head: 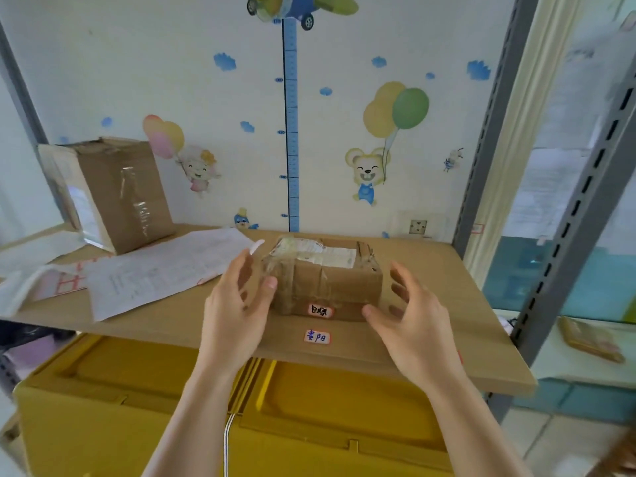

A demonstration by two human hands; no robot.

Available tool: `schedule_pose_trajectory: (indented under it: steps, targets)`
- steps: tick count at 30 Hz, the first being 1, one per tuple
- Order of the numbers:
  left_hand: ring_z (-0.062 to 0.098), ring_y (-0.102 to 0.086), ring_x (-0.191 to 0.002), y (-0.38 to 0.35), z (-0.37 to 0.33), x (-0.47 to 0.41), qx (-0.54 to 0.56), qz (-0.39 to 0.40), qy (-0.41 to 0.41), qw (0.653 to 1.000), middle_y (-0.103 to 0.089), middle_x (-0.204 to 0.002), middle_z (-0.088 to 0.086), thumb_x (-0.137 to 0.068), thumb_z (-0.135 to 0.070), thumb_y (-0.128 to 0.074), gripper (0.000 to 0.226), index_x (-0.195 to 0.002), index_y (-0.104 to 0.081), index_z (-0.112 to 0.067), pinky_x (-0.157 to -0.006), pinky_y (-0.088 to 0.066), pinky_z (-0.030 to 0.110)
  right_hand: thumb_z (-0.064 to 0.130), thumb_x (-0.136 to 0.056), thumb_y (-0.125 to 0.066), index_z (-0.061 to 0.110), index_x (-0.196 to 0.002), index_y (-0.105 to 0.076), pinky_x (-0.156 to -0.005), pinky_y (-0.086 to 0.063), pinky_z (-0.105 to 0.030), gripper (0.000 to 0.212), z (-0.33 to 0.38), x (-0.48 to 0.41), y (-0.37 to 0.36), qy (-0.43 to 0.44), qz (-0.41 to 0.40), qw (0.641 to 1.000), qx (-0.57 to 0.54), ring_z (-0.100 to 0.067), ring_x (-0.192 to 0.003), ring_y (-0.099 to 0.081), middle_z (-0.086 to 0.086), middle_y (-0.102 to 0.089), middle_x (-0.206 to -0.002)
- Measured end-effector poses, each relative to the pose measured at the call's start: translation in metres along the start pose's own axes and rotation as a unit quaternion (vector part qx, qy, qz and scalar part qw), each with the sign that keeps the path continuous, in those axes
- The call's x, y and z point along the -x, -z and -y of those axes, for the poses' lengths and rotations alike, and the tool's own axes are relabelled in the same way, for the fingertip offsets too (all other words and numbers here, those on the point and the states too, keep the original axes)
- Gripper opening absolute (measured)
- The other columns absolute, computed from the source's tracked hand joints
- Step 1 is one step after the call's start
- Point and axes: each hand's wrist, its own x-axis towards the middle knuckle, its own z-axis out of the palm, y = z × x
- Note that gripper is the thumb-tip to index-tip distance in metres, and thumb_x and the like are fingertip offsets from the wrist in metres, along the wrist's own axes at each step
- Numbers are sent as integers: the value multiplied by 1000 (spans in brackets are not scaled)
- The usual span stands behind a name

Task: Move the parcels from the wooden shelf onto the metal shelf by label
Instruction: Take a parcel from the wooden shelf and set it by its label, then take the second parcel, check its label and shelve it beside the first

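Two bare forearms are extended over yellow crates (pixel 309 407) toward a taped cardboard parcel (pixel 323 280) set on the shelf board (pixel 447 332), long axis left to right. Left hand (pixel 237 311) and right hand (pixel 413 318) are spread either side, the left thumb seemingly touching. The parcel's front label (pixel 320 310) is blurred.

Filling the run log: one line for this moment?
left hand open | right hand open | flanking small parcel | shelf board, above label
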Motion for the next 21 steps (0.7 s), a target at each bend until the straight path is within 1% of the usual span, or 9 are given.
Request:
schedule_pose_trajectory:
  steps: [2, 5, 7, 8, 11, 14, 17, 19, 21]
  targets:
    - [10, -51, -143, 2, -12, 13, 32, -71, -49, 996, -59, -153, -1, -104, -18, -62, 51, -154, -49, -15, -119, -44, 45, 34, -87, -78, 28, -157, -38, -114, -47, -45, 80, 2, 12, 15, 40, -49, 997, -32, -13, -141, -52, 8, -54, -154]
    - [2, -55, -141, -4, -44, 38, 90, -87, -147, 981, -64, -146, -9, -101, -18, -58, 44, -144, -54, -28, -116, -47, 35, 41, -86, -76, 28, -156, -41, -114, -47, -37, 79, 6, 28, 49, 122, -83, 983, -106, 0, -144, -47, 18, -49, -156]
    - [-2, -59, -136, -18, -74, 56, 121, -48, -204, 970, -65, -142, -9, -101, -19, -55, 44, -145, -54, -22, -109, -52, 28, 38, -87, -77, 24, -155, -43, -114, -46, -37, 77, 4, 39, 77, 166, -90, 971, -148, 1, -145, -46, 17, -50, -156]
    - [0, -59, -136, -29, -89, 66, 134, -23, -226, 965, -65, -143, -7, -101, -21, -53, 45, -146, -54, -16, -108, -53, 28, 34, -86, -76, 22, -154, -44, -114, -46, -39, 76, 2, 46, 93, 183, -97, 965, -162, -1, -146, -46, 14, -50, -157]
    - [16, -55, -145, -73, -137, 103, 168, 46, -277, 945, -60, -152, 2, -101, -21, -50, 48, -149, -51, -9, -113, -49, 46, 29, -86, -70, 16, -154, -40, -115, -46, -47, 76, -16, 73, 149, 218, -116, 954, -172, -9, -150, -44, 5, -48, -160]
    - [19, -53, -146, -133, -192, 147, 224, 105, -299, 922, -58, -153, 3, -101, -21, -50, 46, -147, -49, -14, -113, -48, 53, 29, -88, -68, 19, -154, -38, -117, -43, -50, 73, -46, 108, 222, 214, -150, 955, -138, -11, -152, -41, 5, -45, -162]
    - [22, -52, -148, -201, -250, 194, 286, 165, -307, 893, -57, -154, 7, -101, -20, -50, 45, -146, -49, -19, -115, -46, 54, 45, -93, -67, 22, -153, -39, -118, -40, -54, 71, -81, 147, 310, 195, -203, 954, -107, -12, -152, -42, 7, -47, -161]
    - [17, -50, -149, -248, -288, 227, 329, 208, -303, 870, -56, -155, 0, -100, -23, -51, 47, -147, -47, -25, -118, -44, 52, 54, -93, -63, 20, -155, -38, -119, -37, -54, 75, -103, 177, 369, 184, -237, 950, -87, -11, -150, -44, 14, -50, -159]
    - [12, -46, -151, -292, -326, 260, 365, 253, -298, 845, -52, -157, -7, -99, -26, -51, 50, -148, -43, -33, -120, -41, 52, 56, -94, -61, 15, -158, -35, -119, -37, -55, 80, -123, 209, 424, 173, -260, 948, -54, -13, -148, -47, 20, -50, -157]
